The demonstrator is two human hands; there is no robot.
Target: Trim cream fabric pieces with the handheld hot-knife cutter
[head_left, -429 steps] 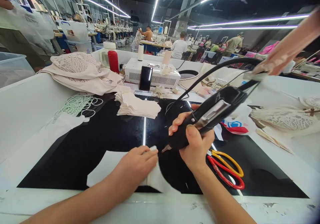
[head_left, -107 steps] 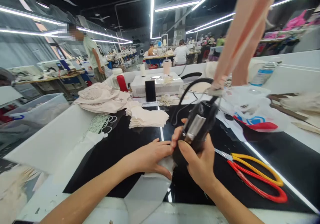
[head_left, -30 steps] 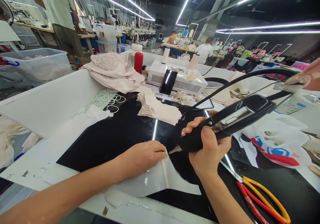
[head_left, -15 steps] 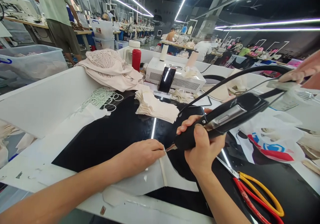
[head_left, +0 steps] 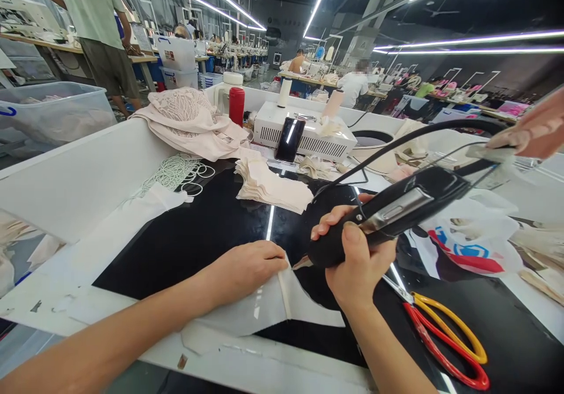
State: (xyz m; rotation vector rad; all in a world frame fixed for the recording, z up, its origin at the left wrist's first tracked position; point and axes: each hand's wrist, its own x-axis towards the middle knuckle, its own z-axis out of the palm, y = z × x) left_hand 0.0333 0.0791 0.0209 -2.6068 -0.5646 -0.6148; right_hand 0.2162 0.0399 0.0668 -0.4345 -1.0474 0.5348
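My left hand (head_left: 251, 268) lies on a thin white fabric piece (head_left: 264, 309), its fingertips pressed together on the upper corner beside a narrow cream strip (head_left: 284, 294). My right hand (head_left: 356, 253) is wrapped round a black corded hand tool (head_left: 396, 203) with a silver lever. The tool's pointed metal tip (head_left: 302, 262) sits just right of the fabric corner, slightly apart from my left fingertips. To the right of my right wrist lie scissors (head_left: 447, 329) with one yellow and one red handle.
A stack of cream fabric pieces (head_left: 273, 185), pale green cord (head_left: 176, 174) and a phone (head_left: 289, 140) leaning on a white vented box (head_left: 304, 132) stand ahead. At right are a plastic bag (head_left: 473, 244) and another person's hand (head_left: 529, 130) by the tool's cable.
The tool tip and my left fingertips, close together before, are now a little apart. My left hand has shifted slightly left. The view has turned slightly.
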